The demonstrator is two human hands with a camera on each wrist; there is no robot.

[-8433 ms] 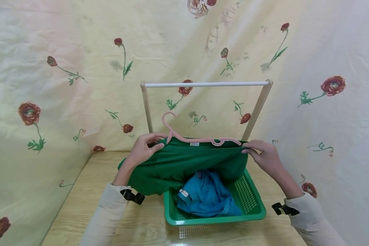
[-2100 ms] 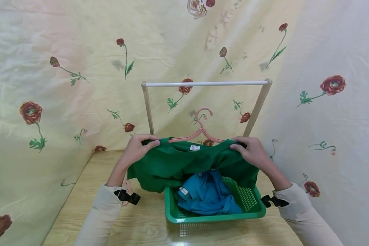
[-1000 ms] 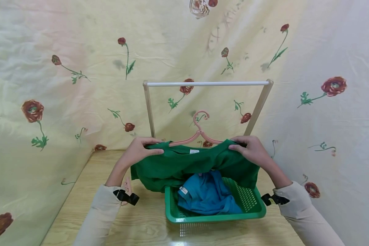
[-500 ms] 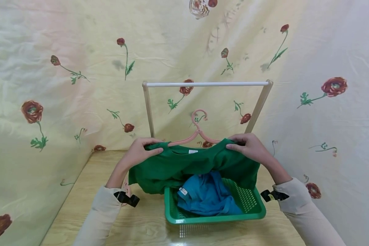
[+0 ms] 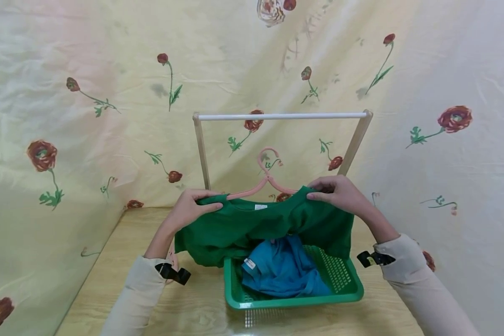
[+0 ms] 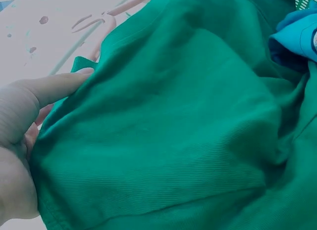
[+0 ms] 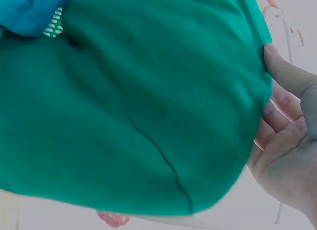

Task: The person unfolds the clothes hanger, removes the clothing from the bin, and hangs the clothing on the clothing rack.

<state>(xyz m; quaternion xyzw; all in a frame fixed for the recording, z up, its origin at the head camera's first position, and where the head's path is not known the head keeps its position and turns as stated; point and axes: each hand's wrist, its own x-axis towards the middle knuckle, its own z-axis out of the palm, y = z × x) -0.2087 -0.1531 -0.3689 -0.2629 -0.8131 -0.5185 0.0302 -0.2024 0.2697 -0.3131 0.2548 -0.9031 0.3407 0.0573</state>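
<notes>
A green shirt (image 5: 252,224) spreads between both hands, its shoulders over the arms of a pink clothes hanger (image 5: 258,186). The hanger's hook points up out of the neckline, where a white label shows. My left hand (image 5: 192,207) pinches the left shoulder, thumb in front and fingers behind. At the other shoulder my right hand (image 5: 340,196) pinches the cloth the same way. In the left wrist view the thumb (image 6: 59,86) lies along the fabric edge; in the right wrist view the thumb (image 7: 287,74) presses the cloth. The hanger's ends are hidden by shirt and hands.
Below the shirt, a green plastic basket (image 5: 294,303) holds a crumpled blue garment (image 5: 283,270). Behind stands a rack with wooden posts and a white bar (image 5: 281,116). Another pink item (image 5: 172,256) lies partly hidden near the left wrist. Floral cloth hangs around the wooden table (image 5: 122,252).
Since the oldest frame, the hanger's left arm has gone into the shirt and its hook has moved to the middle. Lately the right hand and right shoulder have risen slightly and shifted left.
</notes>
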